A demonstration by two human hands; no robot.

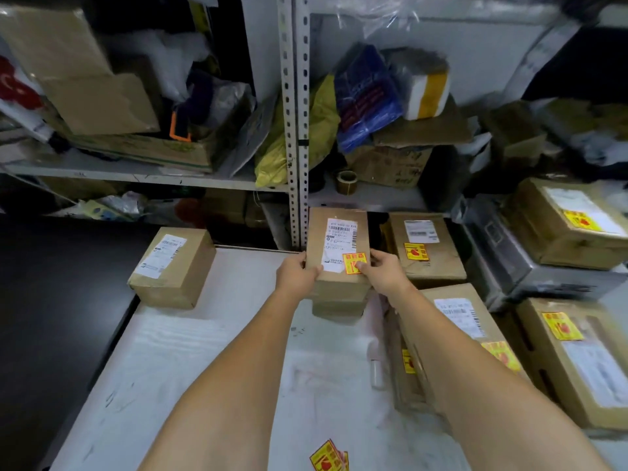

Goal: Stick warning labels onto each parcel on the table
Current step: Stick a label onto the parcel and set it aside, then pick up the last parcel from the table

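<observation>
Small parcel [339, 285] of brown cardboard is held at the far end of the table [204, 351], at 12 o'clock from the person. On its top there is a white shipping label [339, 239], and a yellow and red warning label [351, 259] sits at the 5 o'clock corner of this white one.

The left hand [299, 271] grips the parcel at its 9 o'clock side, with the thumb on the top and the fingers curled round the edge. The right hand [382, 271] grips the 3 o'clock side in the same way, and its thumb lies across the warning label. Directly under the parcel a second small box [338, 309] shows; I cannot tell if the two touch.

At 9 o'clock from the held parcel, well apart, an unlabelled parcel [173, 266] stands on the table with only a white shipping label. At 3 o'clock, just beside the right hand, a labelled parcel [426, 249] already has its yellow sticker. At 5 o'clock a larger parcel [458, 321] lies partly under the right forearm, also with yellow stickers. At 6 o'clock, near the person at the near edge of the table, lies a sheet of warning labels [328, 458].

Behind the table, at 12 o'clock, a metal shelf rack [295, 130] holds boxes and bags, and a brown tape roll [346, 181] stands on its shelf.
</observation>
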